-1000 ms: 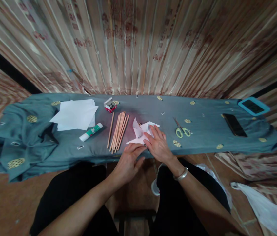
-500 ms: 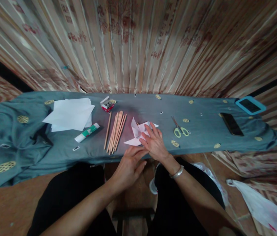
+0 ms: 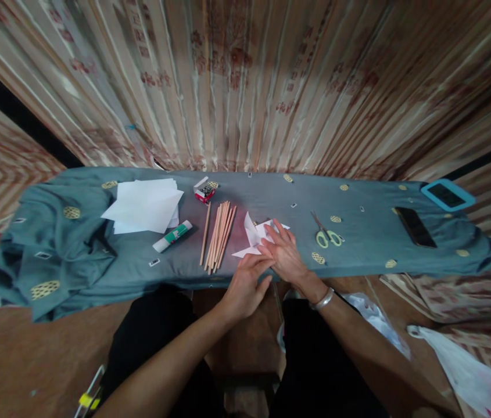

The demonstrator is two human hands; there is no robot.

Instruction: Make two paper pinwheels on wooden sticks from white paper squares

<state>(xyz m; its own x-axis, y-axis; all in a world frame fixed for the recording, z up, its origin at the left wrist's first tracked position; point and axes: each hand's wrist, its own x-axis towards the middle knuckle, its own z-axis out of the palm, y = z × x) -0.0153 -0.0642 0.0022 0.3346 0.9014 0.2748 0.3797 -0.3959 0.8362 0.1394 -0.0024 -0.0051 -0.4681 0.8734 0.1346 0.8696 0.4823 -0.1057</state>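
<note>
A white folded paper pinwheel (image 3: 251, 233) lies on the cloth-covered table at the front edge. My right hand (image 3: 286, 255), with a silver bracelet at its wrist, rests over its right side, fingers stretched out across the folds. Just left and in front, my left hand (image 3: 246, 287) has its fingers extended against the right hand's thumb side, its own thumb held apart. The pinwheel's near right part is hidden beneath the hands. Left of it lies a bundle of thin wooden sticks (image 3: 219, 237), and to the right is a pair of scissors (image 3: 327, 237) with light green handles.
A glue stick (image 3: 172, 235), a stack of white paper (image 3: 144, 206) and a small open red box (image 3: 204, 190) of little metal pieces sit to the left. Far right are a black phone (image 3: 415, 226) and a blue-framed tablet (image 3: 448, 194). A pleated curtain (image 3: 236, 87) hangs behind.
The camera view has swung a little left, so the whole table appears shifted right. Both hands stay at the pinwheel, with the left fingers slightly closer in against the right hand.
</note>
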